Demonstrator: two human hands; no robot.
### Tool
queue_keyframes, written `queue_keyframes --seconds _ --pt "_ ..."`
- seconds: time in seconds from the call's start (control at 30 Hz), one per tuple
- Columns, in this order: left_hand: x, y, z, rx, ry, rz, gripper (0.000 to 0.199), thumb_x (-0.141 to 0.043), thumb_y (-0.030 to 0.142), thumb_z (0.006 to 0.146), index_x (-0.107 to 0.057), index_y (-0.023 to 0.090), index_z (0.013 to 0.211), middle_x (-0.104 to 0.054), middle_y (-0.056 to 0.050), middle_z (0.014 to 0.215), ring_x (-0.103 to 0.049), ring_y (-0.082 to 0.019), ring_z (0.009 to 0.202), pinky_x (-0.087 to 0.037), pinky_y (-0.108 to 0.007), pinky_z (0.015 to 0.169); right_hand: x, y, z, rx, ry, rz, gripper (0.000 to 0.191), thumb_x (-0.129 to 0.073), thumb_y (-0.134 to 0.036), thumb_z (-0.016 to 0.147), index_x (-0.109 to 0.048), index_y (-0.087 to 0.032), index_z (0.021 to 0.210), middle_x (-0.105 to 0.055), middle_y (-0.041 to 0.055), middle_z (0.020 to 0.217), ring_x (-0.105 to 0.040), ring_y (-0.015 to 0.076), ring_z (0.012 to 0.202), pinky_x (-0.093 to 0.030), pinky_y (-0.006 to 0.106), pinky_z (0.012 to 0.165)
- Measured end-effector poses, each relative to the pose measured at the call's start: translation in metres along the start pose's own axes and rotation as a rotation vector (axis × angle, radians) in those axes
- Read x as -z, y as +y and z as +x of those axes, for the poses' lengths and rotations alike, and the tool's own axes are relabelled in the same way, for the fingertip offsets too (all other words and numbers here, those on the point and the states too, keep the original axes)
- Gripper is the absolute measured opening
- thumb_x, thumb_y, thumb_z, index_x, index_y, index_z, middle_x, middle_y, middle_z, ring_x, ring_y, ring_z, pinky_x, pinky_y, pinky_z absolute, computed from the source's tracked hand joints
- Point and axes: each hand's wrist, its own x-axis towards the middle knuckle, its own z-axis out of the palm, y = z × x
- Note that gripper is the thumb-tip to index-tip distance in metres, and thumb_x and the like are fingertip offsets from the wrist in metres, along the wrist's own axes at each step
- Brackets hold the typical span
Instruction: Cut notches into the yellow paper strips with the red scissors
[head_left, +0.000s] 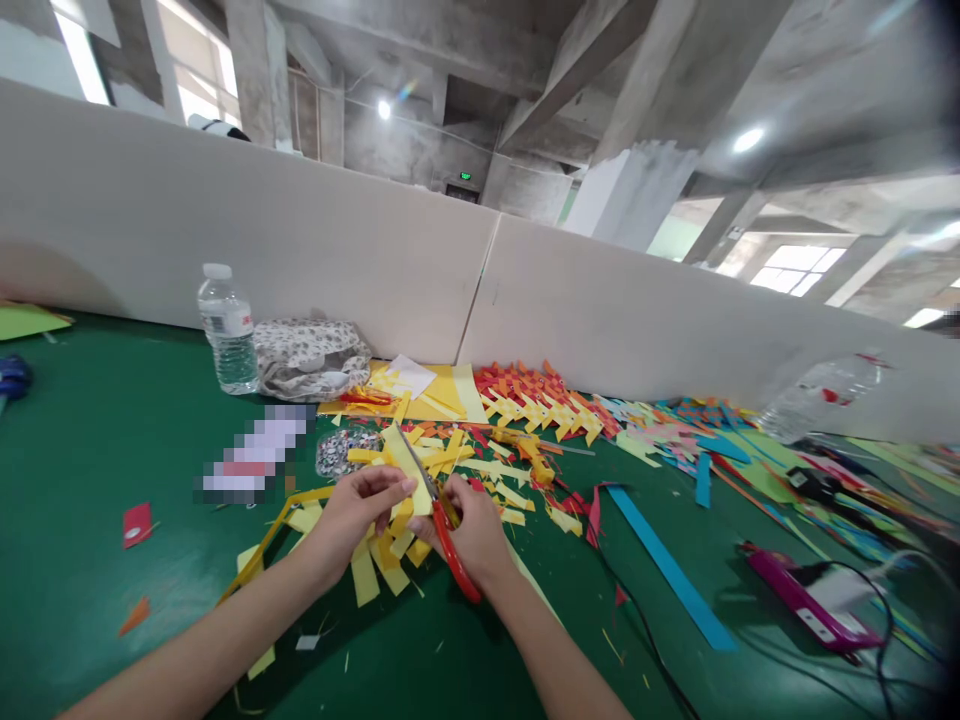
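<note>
Centrally, left hand (367, 505) pinching flat yellow paper (405, 465), right hand (469, 525) gripping red-handled scissors (455, 555).

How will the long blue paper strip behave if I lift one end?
The long blue paper strip looks thin, so it will probably feel light and droop from one end. Lying flat on the green tabletop, it may slide before lifting.

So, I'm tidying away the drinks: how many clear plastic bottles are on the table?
2. The left bottle stands beside the patterned cloth; the right bottle is near the white partition, toward the right side.
</note>
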Motion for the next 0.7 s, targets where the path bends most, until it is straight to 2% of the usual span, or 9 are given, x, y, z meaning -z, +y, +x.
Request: queue_keyframes --seconds 0.2,0.53,0.7 --pt "0.0023 -0.0054 0.0023 -0.028 0.004 0.014 0.014 -0.068 0.026 0.06 -0.062 0.016 0.068 -0.051 0.005 0.056 -0.034 -0.001 0.036 -0.026 -0.014 0.034 -0.0021 0.0011 -0.0008 -0.02 0.002 0.031 0.031 -0.06 -0.048 0.062 -0.047 -0.02 0.067 -0.049 -0.0055 0.052 -0.039 0.0087 0.046 -0.022 0.019 0.044" --pt "0.0004 -0.0063 0.0016 0.003 -0.027 0.039 0.015 -0.068 0.028 0.061 -0.061 0.015 0.067 -0.05 0.005 0.051 -0.036 -0.002 0.037 -0.026 -0.014 0.034 -0.0005 0.0008 -0.0011 0.026 -0.022 0.075 0.027 -0.06 -0.042 0.064 -0.046 -0.021 0.072 -0.053 -0.0051 0.057 -0.045 0.0097 0.05 -0.026 0.019 0.046" --pt "-0.0017 -0.0065 0.001 0.016 -0.036 0.043 0.017 -0.068 0.029 0.061 -0.061 0.014 0.068 -0.049 0.005 0.052 -0.036 -0.003 0.038 -0.026 -0.015 0.035 -0.0036 0.0046 -0.001 0.005 0.003 0.166 0.026 -0.062 -0.039 0.063 -0.044 -0.02 0.067 -0.046 -0.0069 0.053 -0.04 0.0078 0.046 -0.025 0.018 0.043"
